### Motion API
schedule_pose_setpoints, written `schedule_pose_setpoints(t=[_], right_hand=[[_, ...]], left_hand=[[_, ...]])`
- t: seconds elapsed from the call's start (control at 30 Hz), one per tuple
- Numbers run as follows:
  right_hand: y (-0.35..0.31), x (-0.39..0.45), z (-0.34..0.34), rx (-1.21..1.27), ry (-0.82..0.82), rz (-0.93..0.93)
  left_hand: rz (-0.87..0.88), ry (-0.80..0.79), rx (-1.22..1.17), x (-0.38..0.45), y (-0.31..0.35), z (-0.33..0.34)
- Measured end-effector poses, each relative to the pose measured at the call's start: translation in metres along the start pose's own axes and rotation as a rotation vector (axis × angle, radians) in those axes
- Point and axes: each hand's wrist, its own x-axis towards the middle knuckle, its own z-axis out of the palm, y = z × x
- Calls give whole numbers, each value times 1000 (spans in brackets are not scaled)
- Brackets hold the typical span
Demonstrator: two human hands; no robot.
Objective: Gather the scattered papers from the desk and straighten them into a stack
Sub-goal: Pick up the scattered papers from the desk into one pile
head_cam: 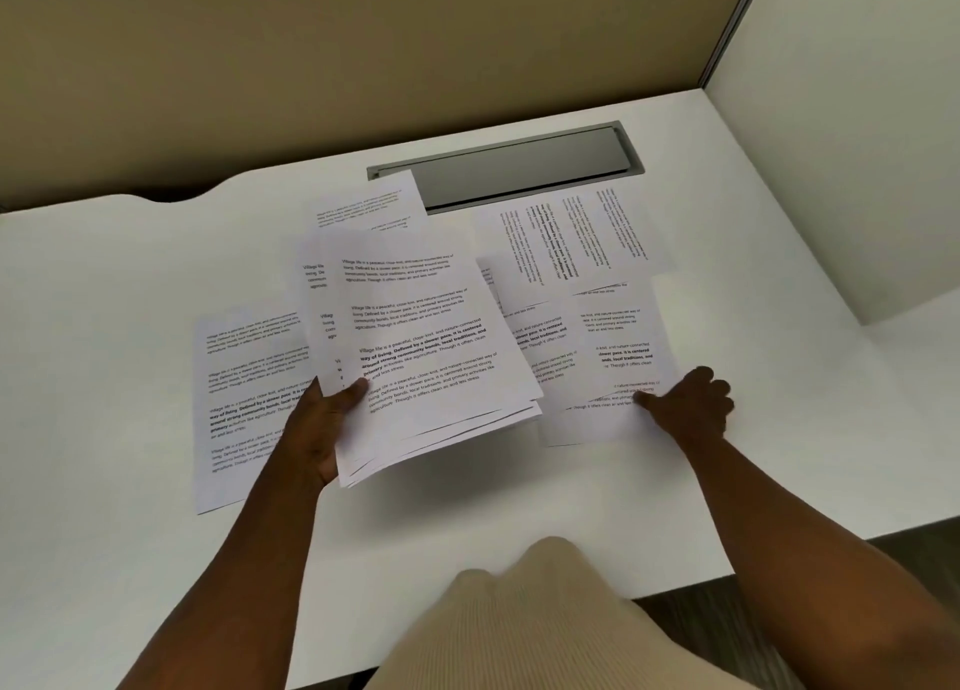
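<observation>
While your left hand [322, 429] grips the raised sheaf [431, 356], pinch the sheet [613, 377] on the desk [519, 507] with your right hand [691, 403], then slide it under squarely.

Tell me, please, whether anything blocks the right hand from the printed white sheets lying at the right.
Nothing visible does: the right hand already touches the near edge of the printed white sheets on the white desk.

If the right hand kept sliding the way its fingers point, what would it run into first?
The right hand points left across the desk; probably it would meet the sheaf the left hand holds, though that may sit higher.
</observation>
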Motion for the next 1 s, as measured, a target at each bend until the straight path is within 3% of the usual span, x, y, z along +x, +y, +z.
schedule_pose_setpoints(t=[0.3,0.57,0.83,0.93,1.0], right_hand=[[-11,6,-17,24,-91,-19],[-36,12,-98,-71,196,-291],[-55,-8,-196,-67,712,-473],[-59,-8,-210,106,792,-538],[-65,-10,-212,337,711,-545]], left_hand=[[-4,-32,-5,-3,1,1],[-17,-35,3,-3,2,-1],[6,-43,6,-3,6,2],[23,-43,19,-5,8,6],[37,-52,20,-7,11,9]])
